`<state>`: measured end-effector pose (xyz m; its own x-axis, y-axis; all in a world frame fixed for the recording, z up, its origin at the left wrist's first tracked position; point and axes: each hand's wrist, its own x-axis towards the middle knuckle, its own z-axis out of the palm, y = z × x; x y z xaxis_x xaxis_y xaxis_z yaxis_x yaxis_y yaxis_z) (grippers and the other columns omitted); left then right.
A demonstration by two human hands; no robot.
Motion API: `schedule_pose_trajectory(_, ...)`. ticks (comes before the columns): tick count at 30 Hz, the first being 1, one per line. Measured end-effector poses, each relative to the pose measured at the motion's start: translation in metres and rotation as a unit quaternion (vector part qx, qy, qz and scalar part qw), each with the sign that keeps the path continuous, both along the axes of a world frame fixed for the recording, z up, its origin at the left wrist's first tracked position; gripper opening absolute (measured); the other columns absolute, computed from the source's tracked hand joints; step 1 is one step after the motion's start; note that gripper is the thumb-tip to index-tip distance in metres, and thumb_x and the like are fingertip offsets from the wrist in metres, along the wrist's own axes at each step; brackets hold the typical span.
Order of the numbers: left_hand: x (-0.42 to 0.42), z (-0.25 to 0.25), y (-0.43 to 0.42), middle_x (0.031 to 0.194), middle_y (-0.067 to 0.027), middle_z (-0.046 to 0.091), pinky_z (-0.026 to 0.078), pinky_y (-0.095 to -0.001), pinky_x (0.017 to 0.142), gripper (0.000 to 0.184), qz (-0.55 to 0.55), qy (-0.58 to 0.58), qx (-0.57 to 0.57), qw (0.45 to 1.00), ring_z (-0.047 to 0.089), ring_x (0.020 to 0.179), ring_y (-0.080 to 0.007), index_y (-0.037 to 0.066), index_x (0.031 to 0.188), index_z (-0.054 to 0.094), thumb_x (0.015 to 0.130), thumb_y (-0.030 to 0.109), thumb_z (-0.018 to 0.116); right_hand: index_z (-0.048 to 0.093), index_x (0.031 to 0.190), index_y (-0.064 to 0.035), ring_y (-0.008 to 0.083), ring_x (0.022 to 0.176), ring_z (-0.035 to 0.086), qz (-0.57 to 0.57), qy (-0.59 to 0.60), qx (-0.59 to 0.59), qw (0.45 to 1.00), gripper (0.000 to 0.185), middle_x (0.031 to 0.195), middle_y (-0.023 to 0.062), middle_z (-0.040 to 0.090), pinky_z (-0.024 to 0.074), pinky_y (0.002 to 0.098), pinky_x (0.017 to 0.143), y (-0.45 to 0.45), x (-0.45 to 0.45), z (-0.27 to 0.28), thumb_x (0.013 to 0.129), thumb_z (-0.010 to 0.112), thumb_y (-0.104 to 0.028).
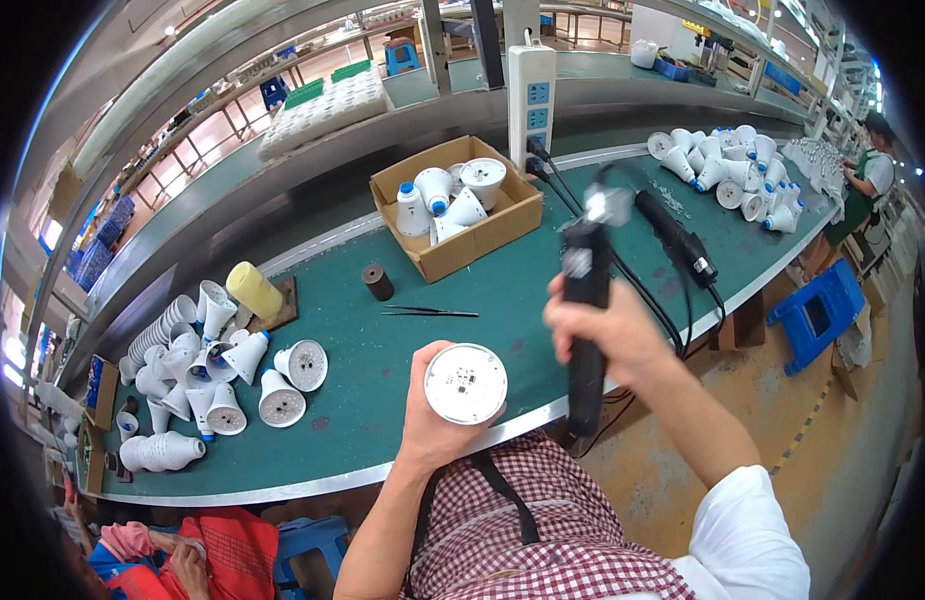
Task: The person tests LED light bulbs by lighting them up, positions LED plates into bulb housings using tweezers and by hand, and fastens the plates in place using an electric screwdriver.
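My left hand (429, 418) holds a white lamp housing (466, 384) near the bench's front edge, its round face with small dark parts turned up. My right hand (607, 330) is wrapped round a black electric screwdriver (586, 300), held upright to the right of the housing, apart from it. The tool's upper end is blurred. Black tweezers (430, 312) and a dark brown cylinder (378, 282) lie on the green bench (347, 375) beyond my left hand.
A cardboard box (482, 242) of white housings stands behind. More housings (187, 375) lie left beside a yellow bottle (254, 291), others (732, 165) at right. Another black tool (675, 238) with cables lies right. Two other people sit or stand, at lower left and far right.
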<state>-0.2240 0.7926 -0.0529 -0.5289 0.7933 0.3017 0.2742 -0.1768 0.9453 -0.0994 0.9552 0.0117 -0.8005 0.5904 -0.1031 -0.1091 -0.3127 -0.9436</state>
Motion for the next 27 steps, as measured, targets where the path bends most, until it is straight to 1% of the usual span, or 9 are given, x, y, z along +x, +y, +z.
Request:
schedule_pose_trajectory(1, 0.002, -0.001, 0.002, 0.100, -0.0059, 0.049, 0.043, -0.0282, 0.082, 0.077, 0.007, -0.019, 0.016, 1.000, 0.051, 0.095, -0.0153, 0.003, 0.117, 0.034, 0.052, -0.001, 0.075, 0.046, 0.096, 0.0005, 0.0136, 0.052, 0.054, 0.032, -0.035, -0.001, 0.999, 0.033, 0.073, 0.0075, 0.055, 0.0459, 0.0266, 0.049, -0.006, -0.004, -0.009, 0.070, 0.067, -0.006)
schedule_pose_trajectory(6, 0.006, 0.005, 0.006, 0.105, -0.0091, 0.048, 0.042, -0.0280, 0.085, 0.076, 0.002, -0.029, 0.026, 0.999, 0.051, 0.098, -0.0165, 0.002, 0.120, 0.031, 0.057, -0.001, 0.073, 0.047, 0.096, 0.0013, 0.0136, 0.059, 0.056, 0.067, -0.031, -0.035, 0.997, 0.035, 0.076, 0.0079, 0.057, 0.0467, 0.0255, 0.052, -0.024, -0.019, -0.026, 0.069, 0.068, -0.005)
schedule_pose_trajectory(8, 0.007, 0.010, 0.003, 0.110, -0.0103, 0.047, 0.041, -0.0281, 0.086, 0.075, -0.116, -0.182, 0.084, 0.973, 0.050, 0.100, -0.0168, 0.002, 0.124, 0.028, 0.063, 0.006, 0.070, 0.046, 0.095, 0.0005, 0.0113, 0.056, 0.054, 0.026, 0.011, -0.014, 0.999, 0.036, 0.075, 0.0064, 0.056, 0.0451, 0.0235, 0.049, -0.025, -0.023, -0.028, 0.068, 0.069, -0.007)
schedule_pose_trajectory(9, 0.005, 0.000, 0.005, 0.112, -0.0119, 0.048, 0.040, -0.0292, 0.088, 0.062, -0.136, -0.213, 0.125, 0.959, 0.051, 0.101, -0.0180, 0.001, 0.125, 0.028, 0.074, 0.014, 0.060, 0.046, 0.095, 0.0005, 0.0113, 0.056, 0.054, 0.027, 0.011, -0.015, 0.999, 0.036, 0.075, 0.0064, 0.056, 0.0451, 0.0235, 0.049, -0.027, -0.023, -0.028, 0.068, 0.069, -0.007)
schedule_pose_trajectory(10, 0.005, 0.003, 0.005, 0.112, -0.0119, 0.048, 0.040, -0.0292, 0.088, 0.062, -0.134, -0.213, 0.125, 0.960, 0.051, 0.101, -0.0180, 0.001, 0.125, 0.028, 0.074, 0.014, 0.060, 0.047, 0.096, 0.0014, 0.0119, 0.061, 0.055, 0.024, 0.009, 0.004, 1.000, 0.037, 0.077, 0.0067, 0.057, 0.0465, 0.0239, 0.053, -0.028, -0.023, -0.026, 0.068, 0.068, -0.005)
schedule_pose_trajectory(12, 0.007, 0.014, 0.007, 0.110, -0.0128, 0.050, 0.042, -0.0311, 0.088, 0.047, -0.088, -0.394, 0.097, 0.910, 0.051, 0.101, -0.0194, 0.000, 0.122, 0.034, 0.080, 0.016, 0.049, 0.047, 0.098, 0.0023, 0.0126, 0.066, 0.057, 0.021, 0.006, 0.024, 0.999, 0.037, 0.079, 0.0070, 0.057, 0.0478, 0.0244, 0.058, -0.032, -0.022, -0.023, 0.068, 0.068, -0.004)
schedule_pose_trajectory(16, 0.005, 0.024, 0.007, 0.107, -0.0133, 0.052, 0.043, -0.0321, 0.087, 0.038, -0.071, -0.392, 0.058, 0.916, 0.053, 0.099, -0.0196, -0.002, 0.118, 0.039, 0.083, 0.013, 0.043, 0.046, 0.099, 0.0029, 0.0119, 0.065, 0.057, 0.012, 0.000, 0.066, 0.998, 0.039, 0.079, 0.0069, 0.057, 0.0477, 0.0237, 0.056, -0.038, -0.019, -0.023, 0.068, 0.067, -0.003)
schedule_pose_trajectory(21, 0.001, 0.013, 0.008, 0.107, -0.0146, 0.053, 0.046, -0.0354, 0.084, 0.035, -0.087, -0.479, 0.069, 0.871, 0.055, 0.097, -0.0229, -0.001, 0.113, 0.044, 0.085, 0.022, 0.046, 0.046, 0.100, 0.0029, 0.0111, 0.065, 0.056, 0.014, 0.010, 0.103, 0.995, 0.040, 0.079, 0.0066, 0.056, 0.0473, 0.0230, 0.054, -0.042, -0.020, -0.018, 0.068, 0.068, -0.004)
schedule_pose_trajectory(27, 0.002, 0.018, 0.007, 0.104, -0.0114, 0.052, 0.045, -0.0357, 0.086, 0.035, -0.107, -0.437, 0.100, 0.887, 0.054, 0.097, -0.0225, 0.003, 0.111, 0.043, 0.082, 0.021, 0.051, 0.047, 0.096, -0.0017, 0.0085, 0.065, 0.053, 0.019, 0.020, 0.164, 0.986, 0.039, 0.077, 0.0045, 0.055, 0.0468, 0.0221, 0.058, -0.041, -0.019, -0.023, 0.066, 0.071, -0.010)
